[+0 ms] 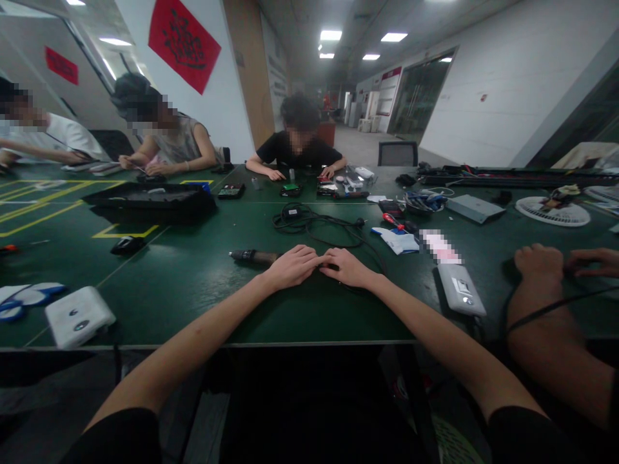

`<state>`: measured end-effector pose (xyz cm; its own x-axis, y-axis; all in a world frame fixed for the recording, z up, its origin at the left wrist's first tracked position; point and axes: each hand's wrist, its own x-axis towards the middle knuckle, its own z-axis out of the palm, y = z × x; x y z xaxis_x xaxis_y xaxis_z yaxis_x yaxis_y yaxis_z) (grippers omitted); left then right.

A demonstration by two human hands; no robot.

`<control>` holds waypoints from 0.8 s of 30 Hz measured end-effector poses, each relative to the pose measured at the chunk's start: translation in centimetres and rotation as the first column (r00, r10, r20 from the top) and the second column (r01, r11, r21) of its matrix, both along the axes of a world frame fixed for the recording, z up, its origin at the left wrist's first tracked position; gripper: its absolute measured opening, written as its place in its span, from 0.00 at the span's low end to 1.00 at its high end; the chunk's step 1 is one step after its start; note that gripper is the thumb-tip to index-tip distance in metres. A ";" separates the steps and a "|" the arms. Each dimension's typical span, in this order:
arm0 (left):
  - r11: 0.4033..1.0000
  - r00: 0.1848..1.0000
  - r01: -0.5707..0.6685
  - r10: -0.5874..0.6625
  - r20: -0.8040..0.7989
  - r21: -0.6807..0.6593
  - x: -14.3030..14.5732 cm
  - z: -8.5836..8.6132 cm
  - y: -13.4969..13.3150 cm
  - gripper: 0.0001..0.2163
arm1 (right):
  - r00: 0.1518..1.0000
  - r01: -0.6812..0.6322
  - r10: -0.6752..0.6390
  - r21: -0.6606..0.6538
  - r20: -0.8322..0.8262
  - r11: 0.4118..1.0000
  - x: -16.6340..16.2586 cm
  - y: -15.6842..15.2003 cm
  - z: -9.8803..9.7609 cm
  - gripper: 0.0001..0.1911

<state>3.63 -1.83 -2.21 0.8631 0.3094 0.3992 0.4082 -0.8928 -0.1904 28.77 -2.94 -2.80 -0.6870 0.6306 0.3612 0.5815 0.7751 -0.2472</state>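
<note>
An electric screwdriver lies on the green table in front of me, its bit end pointing left. My left hand rests over the body of the tool, fingers together and draped across it, hiding the rear part. Touching the left fingertips, my right hand has its fingers curled round something dark at the tool's rear end; what exactly it grips is hidden. A black cable lies in loose loops just beyond both hands.
A white power box stands at the left, another white box at the right. Further back lie a black tray, a red-handled screwdriver and a white fan grille. Co-workers sit across; a neighbour's arm rests at right.
</note>
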 end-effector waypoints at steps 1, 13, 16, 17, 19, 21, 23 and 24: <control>1.000 1.000 -0.005 0.005 0.001 0.005 0.0 0.0 0.0 0.26 | 1.000 0.002 -0.002 0.003 0.001 1.000 0.0 0.0 0.0 0.10; 1.000 1.000 -0.002 0.002 0.007 0.000 0.0 0.2 0.0 0.25 | 1.000 0.008 -0.008 0.007 -0.004 1.000 0.0 0.0 -0.3 0.10; 1.000 1.000 -0.022 0.021 0.009 0.011 0.0 0.1 0.1 0.24 | 1.000 0.006 -0.006 0.004 -0.003 1.000 0.0 0.1 -0.3 0.10; 1.000 1.000 -0.024 0.024 0.010 0.011 0.1 0.1 0.0 0.23 | 1.000 0.008 -0.008 0.002 -0.003 1.000 0.0 0.1 -0.3 0.10; 1.000 1.000 -0.019 0.019 0.016 0.005 0.1 0.1 0.0 0.24 | 1.000 0.014 -0.014 -0.001 -0.003 1.000 0.0 0.1 -0.4 0.10; 1.000 1.000 -0.003 0.003 0.012 -0.003 0.0 0.1 -0.1 0.25 | 1.000 0.014 -0.014 0.000 -0.006 1.000 0.0 0.2 -0.4 0.09; 1.000 1.000 0.003 -0.003 0.008 -0.001 0.0 0.1 -0.1 0.25 | 1.000 0.011 -0.011 0.001 -0.007 1.000 -0.1 0.2 -0.4 0.09; 1.000 1.000 -0.001 0.001 0.007 0.001 0.0 0.1 0.0 0.25 | 1.000 0.011 -0.011 0.002 -0.006 1.000 -0.1 0.2 -0.4 0.09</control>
